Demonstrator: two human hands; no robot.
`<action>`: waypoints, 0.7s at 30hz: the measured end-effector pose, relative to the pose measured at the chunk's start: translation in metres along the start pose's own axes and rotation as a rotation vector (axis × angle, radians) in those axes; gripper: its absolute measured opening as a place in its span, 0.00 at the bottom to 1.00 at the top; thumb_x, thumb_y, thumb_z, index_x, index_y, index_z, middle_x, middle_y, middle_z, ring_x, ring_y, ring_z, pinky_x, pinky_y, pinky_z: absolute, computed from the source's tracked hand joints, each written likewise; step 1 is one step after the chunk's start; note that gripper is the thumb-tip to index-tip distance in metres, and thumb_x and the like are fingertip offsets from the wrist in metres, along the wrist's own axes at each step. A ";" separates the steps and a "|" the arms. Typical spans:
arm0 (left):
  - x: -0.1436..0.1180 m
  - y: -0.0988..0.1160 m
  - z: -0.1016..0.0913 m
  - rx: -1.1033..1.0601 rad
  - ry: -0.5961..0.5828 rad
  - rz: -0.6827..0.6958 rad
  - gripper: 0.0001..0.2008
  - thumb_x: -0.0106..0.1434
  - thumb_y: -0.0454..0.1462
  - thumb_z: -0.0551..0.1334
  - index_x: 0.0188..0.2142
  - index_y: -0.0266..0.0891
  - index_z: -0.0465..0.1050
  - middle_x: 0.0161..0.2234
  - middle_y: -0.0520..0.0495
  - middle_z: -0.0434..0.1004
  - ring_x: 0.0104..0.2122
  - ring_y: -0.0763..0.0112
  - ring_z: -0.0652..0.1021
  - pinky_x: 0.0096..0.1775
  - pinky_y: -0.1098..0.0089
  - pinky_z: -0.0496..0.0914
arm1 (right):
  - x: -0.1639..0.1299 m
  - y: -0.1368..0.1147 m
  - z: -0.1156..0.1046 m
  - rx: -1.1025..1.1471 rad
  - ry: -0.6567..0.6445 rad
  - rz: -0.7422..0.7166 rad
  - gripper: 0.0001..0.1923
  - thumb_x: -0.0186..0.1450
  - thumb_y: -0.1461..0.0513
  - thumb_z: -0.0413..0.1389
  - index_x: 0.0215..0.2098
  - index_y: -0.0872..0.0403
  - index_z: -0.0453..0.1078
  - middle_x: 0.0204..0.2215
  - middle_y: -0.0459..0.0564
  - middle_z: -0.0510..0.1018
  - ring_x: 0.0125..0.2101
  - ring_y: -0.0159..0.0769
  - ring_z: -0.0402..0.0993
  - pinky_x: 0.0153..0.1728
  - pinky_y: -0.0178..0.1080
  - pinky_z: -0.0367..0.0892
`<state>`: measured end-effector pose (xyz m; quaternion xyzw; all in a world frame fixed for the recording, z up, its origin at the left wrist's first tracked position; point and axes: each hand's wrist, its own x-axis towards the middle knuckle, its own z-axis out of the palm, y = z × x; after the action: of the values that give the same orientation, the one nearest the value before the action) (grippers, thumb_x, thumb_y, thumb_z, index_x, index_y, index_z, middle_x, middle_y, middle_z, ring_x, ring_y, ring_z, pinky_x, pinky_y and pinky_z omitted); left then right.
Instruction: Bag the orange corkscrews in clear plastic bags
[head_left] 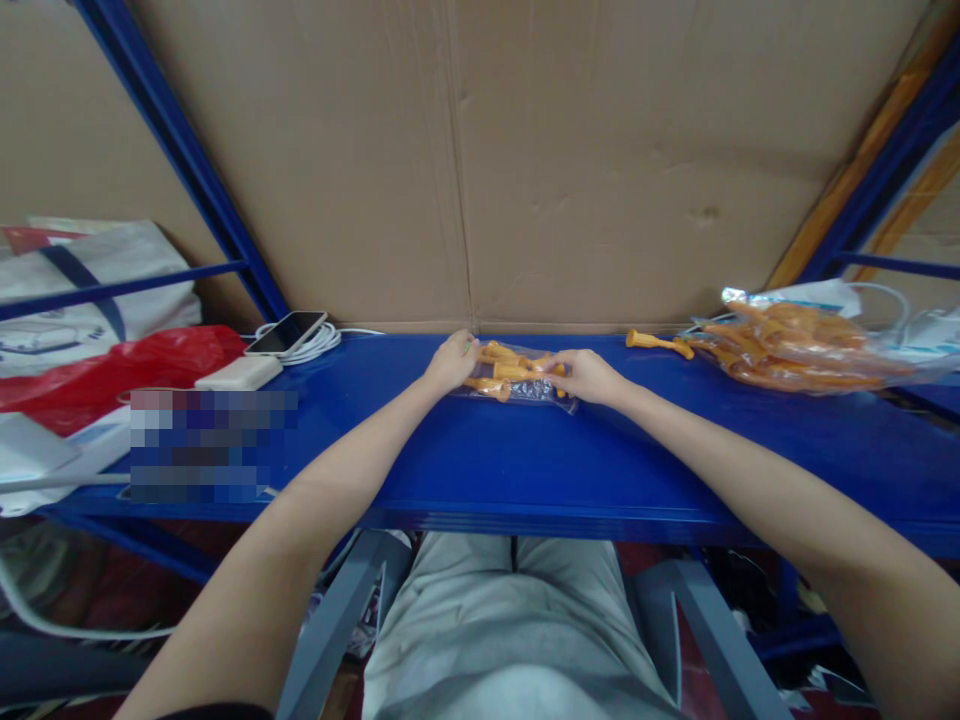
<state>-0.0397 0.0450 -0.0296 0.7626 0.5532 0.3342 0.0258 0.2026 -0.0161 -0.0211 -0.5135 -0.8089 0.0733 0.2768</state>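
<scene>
A clear plastic bag (536, 391) lies flat on the blue tabletop in front of me, with several orange plastic pieces (512, 372) in it, each with a stem and a flared end. My left hand (452, 362) is closed on the bag's left end, its fingertips partly hidden. At the other end, my right hand (587, 377) pinches the bag beside an orange piece. One loose orange piece (658, 344), slim with a flared end, rests on the table to the right of my right hand.
A large clear bag (795, 345) of similar orange pieces sits at the right. To the left are a phone (287, 333) on a coiled white cable (319, 347), a white box (238, 373) and a red bag (180, 355). Cardboard (465, 160) stands behind the blue table (525, 465).
</scene>
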 end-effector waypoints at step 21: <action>0.002 -0.003 0.000 -0.060 0.059 0.068 0.11 0.65 0.35 0.52 0.38 0.39 0.73 0.43 0.42 0.80 0.47 0.61 0.78 0.55 0.61 0.68 | 0.005 0.019 0.026 0.391 -0.117 -0.278 0.10 0.62 0.62 0.58 0.40 0.56 0.78 0.40 0.53 0.83 0.42 0.40 0.79 0.48 0.43 0.72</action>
<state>-0.0421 0.0478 -0.0299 0.7697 0.5170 0.3739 0.0209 0.2021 0.0009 -0.0486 -0.3288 -0.8569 0.2193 0.3310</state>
